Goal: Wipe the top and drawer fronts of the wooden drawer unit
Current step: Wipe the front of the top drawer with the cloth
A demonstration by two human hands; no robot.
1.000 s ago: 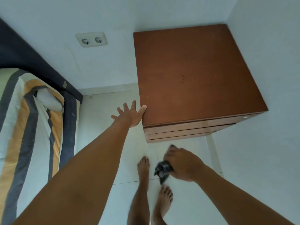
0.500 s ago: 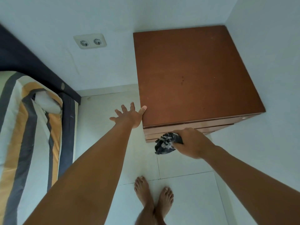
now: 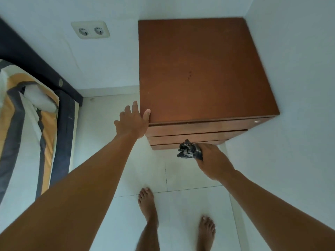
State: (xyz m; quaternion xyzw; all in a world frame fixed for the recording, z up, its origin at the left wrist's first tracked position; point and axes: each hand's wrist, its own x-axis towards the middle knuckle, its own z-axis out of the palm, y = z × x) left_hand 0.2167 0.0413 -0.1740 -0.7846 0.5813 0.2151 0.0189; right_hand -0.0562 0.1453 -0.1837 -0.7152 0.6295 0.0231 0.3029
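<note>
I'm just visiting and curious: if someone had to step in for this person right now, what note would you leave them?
Left hand: open, braced on the front left corner of the wooden drawer unit, thumb on top.
Right hand: gripping a crumpled dark cloth, pressed at the lowest drawer front.
Done: cannot tell what has been wiped; a few dark specks show on the top.
Left: finish the drawer fronts, check the top, keep the unit steadied.

Pale tiled floor under the wooden drawer unit (corner spot) and two bare feet.
</note>
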